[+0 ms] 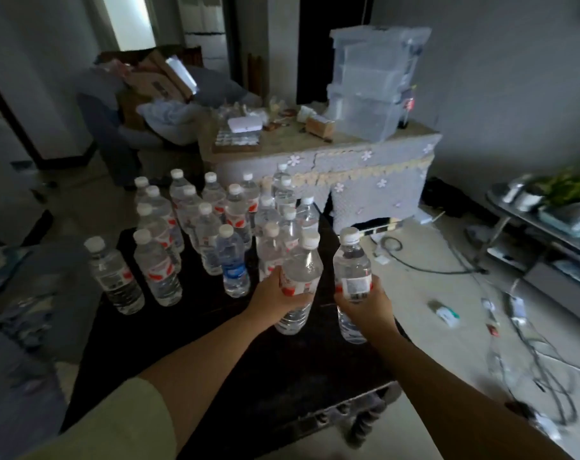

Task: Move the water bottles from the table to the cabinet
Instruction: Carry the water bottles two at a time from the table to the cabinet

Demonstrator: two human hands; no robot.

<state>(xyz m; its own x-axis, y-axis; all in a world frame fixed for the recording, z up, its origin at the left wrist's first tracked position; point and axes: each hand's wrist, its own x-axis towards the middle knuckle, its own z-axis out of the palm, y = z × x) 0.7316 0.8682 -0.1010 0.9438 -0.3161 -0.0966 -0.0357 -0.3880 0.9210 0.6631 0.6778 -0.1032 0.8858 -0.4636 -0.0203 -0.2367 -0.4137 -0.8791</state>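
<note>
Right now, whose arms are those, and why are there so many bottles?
Those arms belong to a person wearing a camera on their head, so the one picture looks down as their own eyes would. The left hand grips one water bottle, and the right hand grips another water bottle. Many more bottles stand upright on the dark table, one with a blue label. Behind them is a cloth-covered cabinet holding clear storage boxes.

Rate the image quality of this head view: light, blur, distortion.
Head view: dim overall, and the dark table swallows detail; the brightest patch is the doorway at top left; wide-angle bending shows toward the edges; the far clutter looks soft, while the bottles held in the left hand and right hand read fairly clearly.
</note>
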